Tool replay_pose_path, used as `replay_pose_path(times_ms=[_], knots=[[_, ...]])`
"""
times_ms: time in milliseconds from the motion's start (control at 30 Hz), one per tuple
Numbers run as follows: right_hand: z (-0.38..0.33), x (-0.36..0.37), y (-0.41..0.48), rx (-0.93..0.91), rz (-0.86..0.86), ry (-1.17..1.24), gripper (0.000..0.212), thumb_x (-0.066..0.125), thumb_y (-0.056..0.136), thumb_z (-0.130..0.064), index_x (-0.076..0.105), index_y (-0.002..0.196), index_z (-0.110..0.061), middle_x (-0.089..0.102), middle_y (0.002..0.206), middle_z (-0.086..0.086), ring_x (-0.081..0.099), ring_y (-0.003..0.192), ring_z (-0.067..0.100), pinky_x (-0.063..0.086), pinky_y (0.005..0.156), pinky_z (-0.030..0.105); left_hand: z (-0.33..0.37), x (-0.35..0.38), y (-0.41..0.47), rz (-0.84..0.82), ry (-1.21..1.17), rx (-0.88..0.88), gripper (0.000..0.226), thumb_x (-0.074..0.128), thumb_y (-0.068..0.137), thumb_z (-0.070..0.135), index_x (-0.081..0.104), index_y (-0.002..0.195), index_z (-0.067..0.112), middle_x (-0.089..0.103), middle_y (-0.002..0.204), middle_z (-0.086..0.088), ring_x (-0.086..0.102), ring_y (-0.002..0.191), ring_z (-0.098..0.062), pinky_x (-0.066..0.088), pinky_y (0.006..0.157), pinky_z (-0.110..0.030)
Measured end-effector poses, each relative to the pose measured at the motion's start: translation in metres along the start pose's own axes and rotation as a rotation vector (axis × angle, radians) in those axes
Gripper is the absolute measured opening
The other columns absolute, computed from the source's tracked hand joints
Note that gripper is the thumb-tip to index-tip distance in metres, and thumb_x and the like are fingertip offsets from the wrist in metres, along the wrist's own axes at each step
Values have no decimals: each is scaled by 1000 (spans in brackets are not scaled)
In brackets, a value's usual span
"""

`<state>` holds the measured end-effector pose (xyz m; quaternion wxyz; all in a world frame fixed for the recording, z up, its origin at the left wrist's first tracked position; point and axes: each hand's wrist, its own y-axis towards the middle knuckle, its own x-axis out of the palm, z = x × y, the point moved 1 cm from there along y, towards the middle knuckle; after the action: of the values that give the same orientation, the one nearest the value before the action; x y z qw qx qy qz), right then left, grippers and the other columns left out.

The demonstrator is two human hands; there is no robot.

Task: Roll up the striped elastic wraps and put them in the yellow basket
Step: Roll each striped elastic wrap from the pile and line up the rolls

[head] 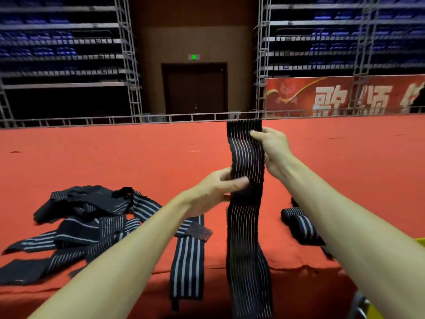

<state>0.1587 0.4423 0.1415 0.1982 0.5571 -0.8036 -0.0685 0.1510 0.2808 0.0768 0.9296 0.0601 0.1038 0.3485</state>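
Red carpet (pixel 115 162), dark door (pixel 195 88), red banner (pixel 333 95), metal trusses (pixel 128 54).

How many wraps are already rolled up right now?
1 that I can see: a rolled wrap lying on the red surface beside the right forearm. The forearm may hide others.

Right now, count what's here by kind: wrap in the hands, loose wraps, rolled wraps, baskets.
Held wrap, gripped by left hand and right hand: 1
Loose wraps: a tangled pile plus one flat wrap; pile count unclear
Rolled wraps: at least 1
Yellow basket, corner only: 1
Total: at least 5
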Motion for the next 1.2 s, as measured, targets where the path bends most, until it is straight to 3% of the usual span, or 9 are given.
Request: replay_pose_path(times_ms=[133,333,500,600,767,833,933,1067,1200], knots=[[4,-9,-10,41,-85,-85,11,65,87,-5,70,97,-5,71,80,5,65,64,13,50,57,23,21,-6,-1,353,-65,42,60,66,86,42,49,135,11,68,114,-9,69,91,-20,57,77,-37],[7,-12,-25,47,-201,-318,27,73,84,-18,68,107,-3,71,96,8,65,82,17,45,68,27,27,-4,2,802,83,304,5,70,89,19,65,92,18,69,80,-7,64,65,-16,48,50,-26],[5,-11,-23,-106,41,-424,31,69,86,-44,59,80,-15,57,71,-2,51,61,12,38,55,26,28,-1,3,933,310,412,8,75,84,21,69,79,23,68,75,1,61,66,-9,50,61,-27],[-4,-4,-30,58,-164,-358,50,55,93,-53,68,75,-8,61,61,2,49,46,11,32,45,22,31,6,1,880,409,529,7,79,80,18,73,83,21,66,84,-1,58,70,0,47,68,-18],[-9,2,-35,63,-253,-256,20,52,90,-13,61,74,-6,57,63,7,45,51,16,32,48,27,33,12,-8,692,505,590,12,82,73,31,76,83,29,63,89,-2,55,76,-2,44,65,-21],[-15,5,-39,72,-248,-188,17,45,89,-9,54,75,-6,52,64,10,44,49,19,32,48,30,36,13,-18,687,282,584,16,65,79,39,74,86,28,66,96,-5,59,85,-6,43,71,-21],[-29,8,-45,66,-323,-165,18,39,92,-8,45,75,-8,48,58,10,42,40,19,30,41,24,36,8,-20,702,38,453,37,48,76,24,64,109,19,67,113,-4,62,105,-14,44,83,-22],[-46,9,-48,-5,-411,-220,26,44,93,-6,40,68,-13,35,49,-1,23,34,9,12,37,16,28,5,-14,375,74,154,81,50,60,15,41,140,18,58,133,-7,51,120,-16,37,98,-30],[-51,3,-44,-32,-585,-256,31,48,98,-10,46,67,-14,36,52,-3,22,36,7,14,33,17,27,9,-22,160,18,40,52,54,67,8,58,119,11,65,126,-14,57,122,-25,43,99,-31]])
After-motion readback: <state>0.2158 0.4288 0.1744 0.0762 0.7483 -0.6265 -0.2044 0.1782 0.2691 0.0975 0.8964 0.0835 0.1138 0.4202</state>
